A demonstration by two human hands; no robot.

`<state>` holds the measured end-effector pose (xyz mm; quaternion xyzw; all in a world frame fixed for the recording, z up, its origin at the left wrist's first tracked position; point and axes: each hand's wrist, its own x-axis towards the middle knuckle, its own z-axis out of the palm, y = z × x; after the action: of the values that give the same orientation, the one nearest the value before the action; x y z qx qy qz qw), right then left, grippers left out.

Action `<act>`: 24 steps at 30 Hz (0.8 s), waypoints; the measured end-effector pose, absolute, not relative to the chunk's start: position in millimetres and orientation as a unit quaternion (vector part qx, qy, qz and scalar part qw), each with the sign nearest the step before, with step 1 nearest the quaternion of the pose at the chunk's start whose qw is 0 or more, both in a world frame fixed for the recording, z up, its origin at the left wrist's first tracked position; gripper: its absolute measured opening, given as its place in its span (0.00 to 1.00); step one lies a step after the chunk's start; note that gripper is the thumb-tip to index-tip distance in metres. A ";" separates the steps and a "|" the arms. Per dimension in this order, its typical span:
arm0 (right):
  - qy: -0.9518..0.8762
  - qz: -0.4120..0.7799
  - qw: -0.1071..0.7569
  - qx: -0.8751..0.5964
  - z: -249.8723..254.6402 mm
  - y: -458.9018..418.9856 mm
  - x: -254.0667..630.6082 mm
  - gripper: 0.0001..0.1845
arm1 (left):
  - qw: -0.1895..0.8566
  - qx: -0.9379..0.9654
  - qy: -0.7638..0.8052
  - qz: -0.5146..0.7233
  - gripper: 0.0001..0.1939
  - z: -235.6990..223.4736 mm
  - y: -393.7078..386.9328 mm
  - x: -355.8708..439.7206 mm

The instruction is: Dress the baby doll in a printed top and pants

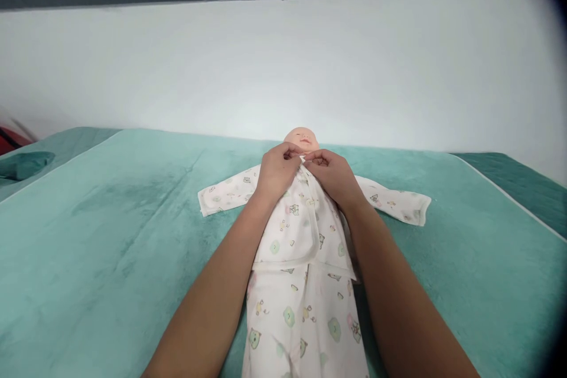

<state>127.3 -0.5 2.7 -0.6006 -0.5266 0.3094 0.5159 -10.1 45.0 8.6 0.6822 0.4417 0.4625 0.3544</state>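
Observation:
A baby doll (305, 137) lies on its back, its head at the far end. It wears a white printed baby shirt (292, 230) with both sleeves spread out to the sides. Matching printed pants (305, 319) cover its lower body. At the collar, just under the doll's chin, my left hand (280, 170) pinches the shirt's left front edge. Close beside it, my right hand (333, 174) pinches the other side of the collar. The fingertips of both hands nearly meet there and hide part of the neckline. Lower down, the shirt front hangs overlapped.
A teal plush blanket (133, 236) spreads under the doll, with some creases on the left. Behind it rises a white wall (283, 65) with a dark band above. A red item (9, 140) shows at the far left edge.

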 end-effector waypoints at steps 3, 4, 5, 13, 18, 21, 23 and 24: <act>-0.524 0.306 0.520 -0.601 4.0 -1.0 127.3 0.11 | 0.357 0.676 0.447 0.465 0.09 10.5 43.7 -9.4; -0.525 0.305 0.520 -0.601 4.2 -1.2 127.4 0.10 | 0.355 0.677 0.451 0.461 0.08 10.9 43.5 -9.2; -0.525 0.304 0.519 -0.601 4.4 -1.5 127.5 0.10 | 0.351 0.678 0.455 0.457 0.07 11.1 43.4 -9.0; -0.546 0.275 0.530 -0.588 2.3 -1.4 126.6 0.05 | 0.320 0.708 0.450 0.440 0.11 9.1 46.3 -11.8; -0.559 0.261 0.527 -0.585 -1.7 0.9 128.1 0.05 | 0.300 0.719 0.471 0.414 0.07 13.1 44.8 -12.3; -0.578 0.237 0.537 -0.567 -2.8 0.6 128.1 0.08 | 0.301 0.723 0.474 0.403 0.05 15.5 43.4 -12.8; -0.590 0.217 0.543 -0.556 -2.9 0.0 127.1 0.12 | 0.312 0.720 0.471 0.403 0.05 16.6 42.7 -13.5; -0.593 0.208 0.544 -0.557 -2.8 -0.3 126.5 0.14 | 0.320 0.716 0.469 0.405 0.05 17.0 42.5 -13.8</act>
<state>126.5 -0.3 -2.8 -0.5566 -0.5927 0.2075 0.5439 -13.8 42.5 17.0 0.7165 0.4688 0.4053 0.3203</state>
